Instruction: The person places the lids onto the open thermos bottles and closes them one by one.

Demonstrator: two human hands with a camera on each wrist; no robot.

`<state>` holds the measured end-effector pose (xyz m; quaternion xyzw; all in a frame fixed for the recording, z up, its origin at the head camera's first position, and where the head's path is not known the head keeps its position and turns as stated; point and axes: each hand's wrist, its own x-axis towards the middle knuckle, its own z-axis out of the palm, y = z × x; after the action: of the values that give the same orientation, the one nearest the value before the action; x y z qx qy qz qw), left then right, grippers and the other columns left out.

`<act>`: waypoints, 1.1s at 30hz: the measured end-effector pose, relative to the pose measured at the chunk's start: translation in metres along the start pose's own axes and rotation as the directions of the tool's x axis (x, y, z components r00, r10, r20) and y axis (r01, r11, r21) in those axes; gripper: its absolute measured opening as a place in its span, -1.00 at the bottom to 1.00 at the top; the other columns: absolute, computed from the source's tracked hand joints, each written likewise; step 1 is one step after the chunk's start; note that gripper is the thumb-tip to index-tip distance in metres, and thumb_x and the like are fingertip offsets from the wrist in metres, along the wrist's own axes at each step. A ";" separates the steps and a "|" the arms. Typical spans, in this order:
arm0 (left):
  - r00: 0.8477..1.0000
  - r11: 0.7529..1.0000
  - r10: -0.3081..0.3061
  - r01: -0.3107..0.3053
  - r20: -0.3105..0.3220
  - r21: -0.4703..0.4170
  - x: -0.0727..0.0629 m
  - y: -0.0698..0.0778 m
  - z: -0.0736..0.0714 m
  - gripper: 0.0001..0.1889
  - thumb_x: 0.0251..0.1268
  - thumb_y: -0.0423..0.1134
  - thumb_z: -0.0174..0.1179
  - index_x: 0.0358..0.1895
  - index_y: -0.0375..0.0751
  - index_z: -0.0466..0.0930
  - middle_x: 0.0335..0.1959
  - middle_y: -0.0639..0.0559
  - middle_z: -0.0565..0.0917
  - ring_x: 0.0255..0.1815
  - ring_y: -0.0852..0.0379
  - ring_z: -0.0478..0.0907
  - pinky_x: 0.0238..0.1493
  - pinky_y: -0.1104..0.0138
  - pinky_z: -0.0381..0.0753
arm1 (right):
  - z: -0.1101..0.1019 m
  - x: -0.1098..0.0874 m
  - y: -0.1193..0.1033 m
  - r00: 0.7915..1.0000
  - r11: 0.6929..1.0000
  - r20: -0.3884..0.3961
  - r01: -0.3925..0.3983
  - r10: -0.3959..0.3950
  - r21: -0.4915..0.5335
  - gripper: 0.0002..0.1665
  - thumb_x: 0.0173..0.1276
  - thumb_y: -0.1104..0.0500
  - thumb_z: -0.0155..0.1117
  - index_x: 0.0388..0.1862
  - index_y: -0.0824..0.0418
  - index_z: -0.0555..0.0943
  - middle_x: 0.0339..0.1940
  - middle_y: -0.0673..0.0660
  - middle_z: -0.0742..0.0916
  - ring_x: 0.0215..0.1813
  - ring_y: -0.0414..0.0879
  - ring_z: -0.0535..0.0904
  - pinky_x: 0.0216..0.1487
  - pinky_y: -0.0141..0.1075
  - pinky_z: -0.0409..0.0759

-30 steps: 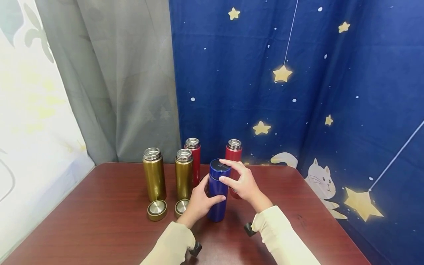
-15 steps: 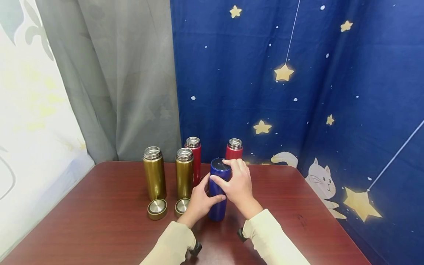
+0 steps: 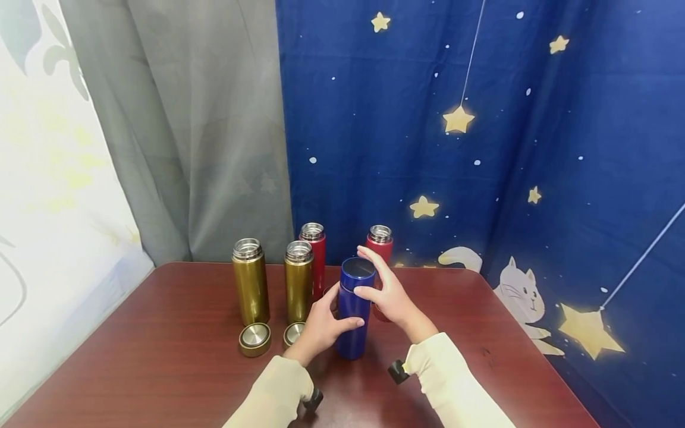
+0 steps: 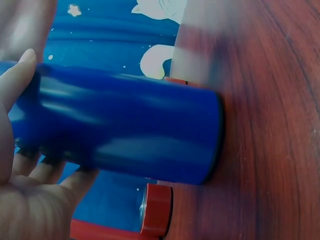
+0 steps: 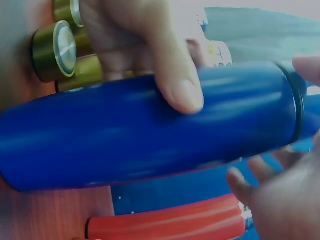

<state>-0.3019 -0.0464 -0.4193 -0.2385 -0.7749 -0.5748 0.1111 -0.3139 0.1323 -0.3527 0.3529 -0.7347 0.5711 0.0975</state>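
Note:
A blue thermos [image 3: 352, 342] stands upright on the table, its blue lid [image 3: 350, 282] on top. My left hand [image 3: 318, 330] grips the body from the left, thumb across the front; in the left wrist view its fingers [image 4: 47, 170] reach around the blue wall. At the lid's right side is my right hand [image 3: 395, 300], its fingers spread and fairly straight. Its thumb [image 5: 307, 67] is right at the lid near the seam, while the other fingers [image 5: 257, 172] stand apart from the bottle in the right wrist view.
Two lidless gold thermoses [image 3: 250, 288] stand to the left, each with a gold lid [image 3: 254, 339] in front. Behind the blue one are two lidless red thermoses [image 3: 318, 261]. A red lid [image 4: 159, 210] shows in the left wrist view. Curtains [image 3: 230, 131] hang behind the table [image 3: 134, 356].
My right hand closed over the lid half a second ago, then loosened, its fingers now spread and swung back to the right. The left hand keeps its grip, and the thermos stays in place.

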 end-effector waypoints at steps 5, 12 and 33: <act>1.000 1.000 -0.015 0.015 0.022 -0.002 0.001 -0.005 0.000 -0.14 0.09 -0.14 0.46 0.46 -0.11 0.21 0.20 -0.11 0.56 0.12 -0.09 0.58 0.09 0.01 0.56 | -0.009 -0.002 0.002 0.998 0.995 0.065 -0.007 0.000 0.100 -0.34 0.31 0.30 0.16 0.42 0.25 0.35 0.29 0.29 0.52 0.21 0.21 0.52 0.12 -0.04 0.56; 1.000 1.000 0.002 -0.002 0.005 -0.009 0.002 -0.012 0.002 -0.14 0.06 -0.10 0.47 0.45 -0.05 0.24 0.19 -0.07 0.57 0.11 -0.08 0.59 0.08 -0.01 0.56 | -0.012 -0.004 0.006 0.999 0.996 0.014 0.052 -0.051 -0.079 -0.38 0.29 0.27 0.26 0.36 0.19 0.45 0.27 0.18 0.57 0.26 0.12 0.48 0.22 0.13 0.43; 1.000 1.000 -0.006 0.006 -0.008 -0.003 0.001 -0.013 0.002 -0.14 0.04 -0.03 0.47 0.44 -0.03 0.26 0.21 -0.04 0.56 0.13 -0.05 0.58 0.07 0.05 0.57 | 0.023 -0.004 -0.004 0.897 0.693 -0.307 -0.001 -0.317 -0.721 -0.33 -0.02 -0.22 0.55 0.01 0.10 0.66 -0.18 0.07 0.67 -0.11 -0.04 0.42 -0.05 -0.08 0.40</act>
<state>-0.3091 -0.0474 -0.4307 -0.2339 -0.7743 -0.5771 0.1121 -0.3029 0.1128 -0.3589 0.2247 -0.8250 0.2964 0.4256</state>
